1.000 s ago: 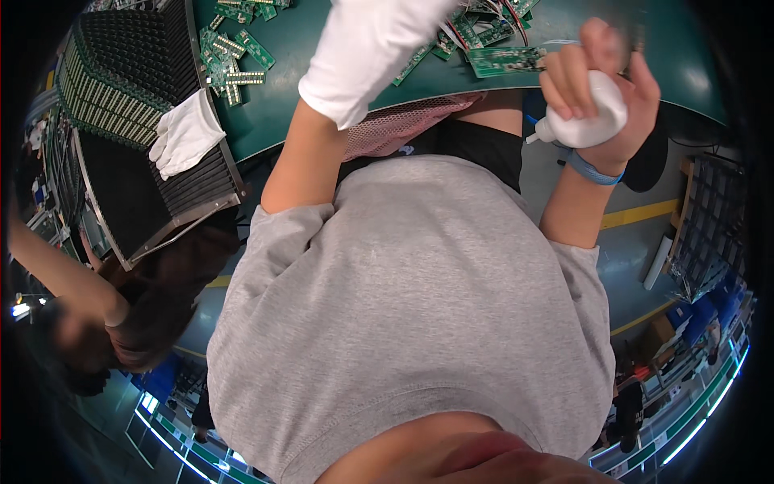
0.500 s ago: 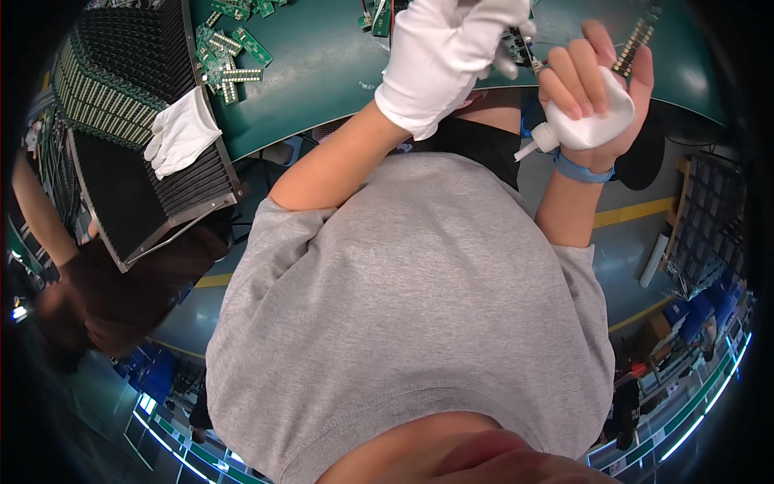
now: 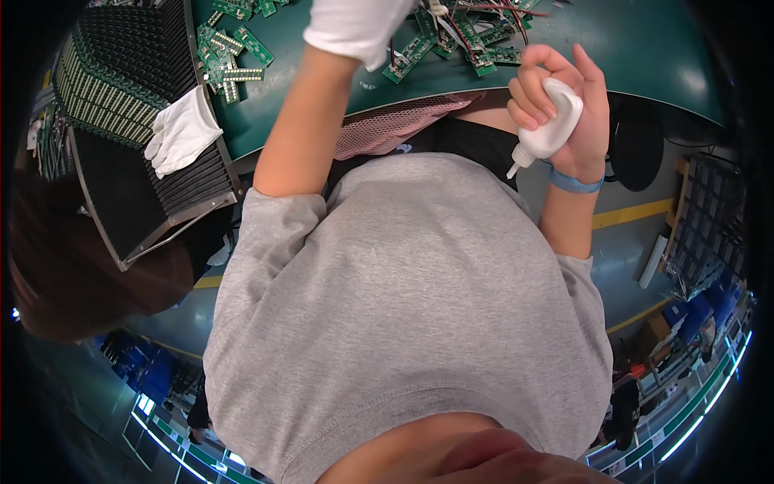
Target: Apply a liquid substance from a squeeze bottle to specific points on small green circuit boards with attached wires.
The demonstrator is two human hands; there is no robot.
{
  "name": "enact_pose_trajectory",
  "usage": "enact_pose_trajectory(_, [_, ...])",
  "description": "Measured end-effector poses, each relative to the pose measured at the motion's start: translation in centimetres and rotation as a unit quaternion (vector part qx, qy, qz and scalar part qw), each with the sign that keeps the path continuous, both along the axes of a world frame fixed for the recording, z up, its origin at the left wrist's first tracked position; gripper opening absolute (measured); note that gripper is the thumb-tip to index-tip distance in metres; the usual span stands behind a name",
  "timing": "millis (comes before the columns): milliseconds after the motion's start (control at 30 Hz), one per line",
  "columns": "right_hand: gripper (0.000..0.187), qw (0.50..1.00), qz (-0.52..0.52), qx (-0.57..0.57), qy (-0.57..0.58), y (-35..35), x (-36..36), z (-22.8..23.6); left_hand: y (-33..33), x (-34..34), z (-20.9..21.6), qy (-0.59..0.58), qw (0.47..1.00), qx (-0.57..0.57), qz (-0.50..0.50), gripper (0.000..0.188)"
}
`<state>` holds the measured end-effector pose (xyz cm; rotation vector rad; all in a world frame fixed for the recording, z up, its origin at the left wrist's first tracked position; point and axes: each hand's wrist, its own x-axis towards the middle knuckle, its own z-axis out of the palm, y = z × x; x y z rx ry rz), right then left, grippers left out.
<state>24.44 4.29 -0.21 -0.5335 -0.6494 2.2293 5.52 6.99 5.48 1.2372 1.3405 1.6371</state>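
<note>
My left hand (image 3: 355, 28), in a white glove, reaches over the far side of the green table; its fingers are cut off by the upper edge of the picture. To its right lies a loose pile of green circuit boards (image 3: 411, 58) with red and black wires. My right hand (image 3: 564, 105) is bare and wears a blue wristband. Its fingers curl round a white squeeze bottle (image 3: 556, 129), whose thin nozzle tips downward to the left. The thumb and index finger stick up with nothing visible between them.
A black slotted rack (image 3: 121, 185) at the left holds rows of circuit boards, with a spare white glove (image 3: 184, 133) on it. More boards (image 3: 230, 60) lie on the green table (image 3: 278, 101) beside it. Someone in dark brown clothing (image 3: 105, 274) is close by at the left.
My left hand has moved left and away, uncovering the wired boards. My right hand has shifted slightly left with the bottle; the board strip by its thumb is gone from there.
</note>
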Motion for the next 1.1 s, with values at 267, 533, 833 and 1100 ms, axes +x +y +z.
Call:
enact_pose_trajectory(267, [0.037,0.963,0.017,0.236,0.127,2.9,1.6,6.9,0.8,-4.1,-2.6,-0.069,0.939,-0.010,-0.338,0.034])
enact_pose_trajectory(533, [0.041,0.859,0.090,0.501,0.048,5.8,0.7,8.3,0.5,-1.2,-3.4,0.117,0.920,-0.015,-0.374,0.029])
enact_pose_trajectory(833, [0.060,0.913,-0.093,0.397,0.017,2.7,-4.8,9.1,-0.2,-1.3,-5.6,0.055,0.933,0.092,-0.344,0.031])
enact_pose_trajectory(1100, [0.065,0.899,-0.104,0.410,-0.111,1.5,-5.4,10.1,-1.2,-0.6,-4.7,-0.068,0.915,0.016,-0.396,0.029])
